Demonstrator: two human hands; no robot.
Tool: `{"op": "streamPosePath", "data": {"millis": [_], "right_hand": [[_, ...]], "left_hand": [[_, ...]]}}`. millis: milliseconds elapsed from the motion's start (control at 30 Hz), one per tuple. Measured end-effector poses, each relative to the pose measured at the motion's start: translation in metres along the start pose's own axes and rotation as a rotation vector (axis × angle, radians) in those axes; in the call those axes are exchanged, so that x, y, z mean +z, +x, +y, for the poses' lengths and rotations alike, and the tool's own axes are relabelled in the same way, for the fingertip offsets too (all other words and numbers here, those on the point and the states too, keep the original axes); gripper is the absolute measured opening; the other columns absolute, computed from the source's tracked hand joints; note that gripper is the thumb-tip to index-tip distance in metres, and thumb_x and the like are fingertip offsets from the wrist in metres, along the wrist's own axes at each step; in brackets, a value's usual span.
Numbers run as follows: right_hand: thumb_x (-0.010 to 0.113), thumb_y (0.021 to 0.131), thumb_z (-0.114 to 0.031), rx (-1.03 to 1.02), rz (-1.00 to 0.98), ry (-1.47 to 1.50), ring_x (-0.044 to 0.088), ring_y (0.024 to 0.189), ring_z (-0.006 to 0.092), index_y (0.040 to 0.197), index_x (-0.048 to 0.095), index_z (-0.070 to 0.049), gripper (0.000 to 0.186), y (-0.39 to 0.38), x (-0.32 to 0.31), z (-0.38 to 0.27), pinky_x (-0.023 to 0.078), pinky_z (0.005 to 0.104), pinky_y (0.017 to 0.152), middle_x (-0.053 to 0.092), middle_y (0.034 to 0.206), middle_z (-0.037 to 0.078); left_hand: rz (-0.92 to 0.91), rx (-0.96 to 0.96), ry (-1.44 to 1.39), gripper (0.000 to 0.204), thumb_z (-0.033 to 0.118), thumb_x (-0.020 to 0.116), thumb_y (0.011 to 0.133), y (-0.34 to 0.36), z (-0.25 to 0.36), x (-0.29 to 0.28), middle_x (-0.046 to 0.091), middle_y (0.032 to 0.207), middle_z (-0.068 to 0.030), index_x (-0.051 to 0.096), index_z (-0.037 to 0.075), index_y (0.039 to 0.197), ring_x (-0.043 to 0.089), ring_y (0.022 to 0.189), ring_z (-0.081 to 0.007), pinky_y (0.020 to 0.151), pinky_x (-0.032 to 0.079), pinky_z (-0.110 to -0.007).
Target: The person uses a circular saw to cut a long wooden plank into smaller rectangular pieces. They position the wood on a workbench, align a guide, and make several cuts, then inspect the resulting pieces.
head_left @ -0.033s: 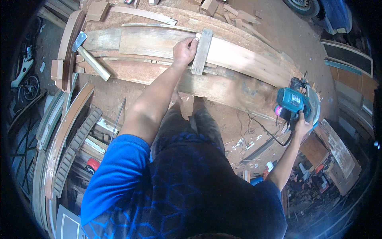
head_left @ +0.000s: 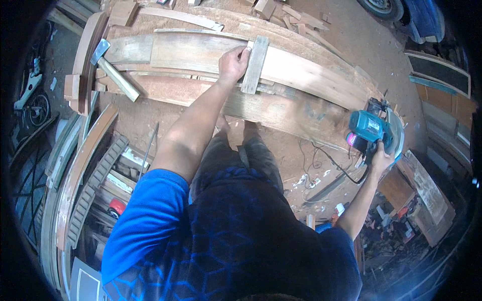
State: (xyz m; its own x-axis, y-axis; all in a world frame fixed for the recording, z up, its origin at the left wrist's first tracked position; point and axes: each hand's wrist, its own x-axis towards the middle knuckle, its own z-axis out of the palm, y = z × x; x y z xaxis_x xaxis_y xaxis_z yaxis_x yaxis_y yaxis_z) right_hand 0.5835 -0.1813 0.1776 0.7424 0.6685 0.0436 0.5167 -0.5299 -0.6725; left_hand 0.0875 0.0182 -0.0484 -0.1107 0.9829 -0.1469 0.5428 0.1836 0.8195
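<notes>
Closest in, a blue sleeve and dark patterned shirt fill the lower frame, with the person's legs standing on a sawdust-strewn earth floor. To the person's left, near the floor, lie curved wooden rails and a ridged grey strip, with a small red object beside them. On the right, the right hand is clenched around the handle of a teal power saw, which sits at the right end of the long curved planks; its black cord trails down over the littered ground. Farther out, the left hand rests on the upper plank with fingers curled against a short wooden crosspiece laid across it, touching its left edge. At the planks' left end lies a hammer with a pale wooden handle. Beyond the planks, wood offcuts scatter the ground, and a vehicle tyre shows at the top right.
</notes>
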Motion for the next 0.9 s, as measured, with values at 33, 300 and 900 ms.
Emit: {"op": "streamPosePath", "data": {"millis": [33,300,900], "right_hand": [[0.074,0.087,-0.005,0.017,-0.002,-0.004,0.068,0.102,0.0224,0.127,0.065,0.007,0.043,0.000,0.000,0.000,0.052,0.0356,0.094,0.072,0.116,0.013],[0.074,0.088,-0.005,0.044,-0.054,-0.109,0.068,0.103,0.0217,0.124,0.067,0.007,0.039,-0.001,-0.017,0.000,0.052,0.0359,0.094,0.073,0.114,0.014],[0.071,0.094,-0.010,0.365,-0.176,0.785,0.059,0.067,0.0116,0.126,0.060,0.004,0.037,-0.164,0.022,-0.067,0.047,0.0253,0.053,0.065,0.091,0.007]], "left_hand": [[0.008,0.017,-0.004,0.035,0.043,0.062,0.098,0.002,0.001,0.002,0.075,0.088,-0.0151,0.078,0.015,0.110,0.073,0.081,-0.0326,0.074,0.056,-0.041],[-0.009,-0.013,-0.013,0.034,0.040,0.062,0.098,0.001,0.005,0.000,0.076,0.091,-0.0156,0.078,0.012,0.109,0.073,0.082,-0.0325,0.076,0.056,-0.041],[-0.028,-0.060,0.014,0.034,0.041,0.065,0.096,0.005,-0.003,0.004,0.077,0.094,-0.0155,0.078,0.014,0.111,0.074,0.088,-0.0319,0.082,0.057,-0.039]]}}
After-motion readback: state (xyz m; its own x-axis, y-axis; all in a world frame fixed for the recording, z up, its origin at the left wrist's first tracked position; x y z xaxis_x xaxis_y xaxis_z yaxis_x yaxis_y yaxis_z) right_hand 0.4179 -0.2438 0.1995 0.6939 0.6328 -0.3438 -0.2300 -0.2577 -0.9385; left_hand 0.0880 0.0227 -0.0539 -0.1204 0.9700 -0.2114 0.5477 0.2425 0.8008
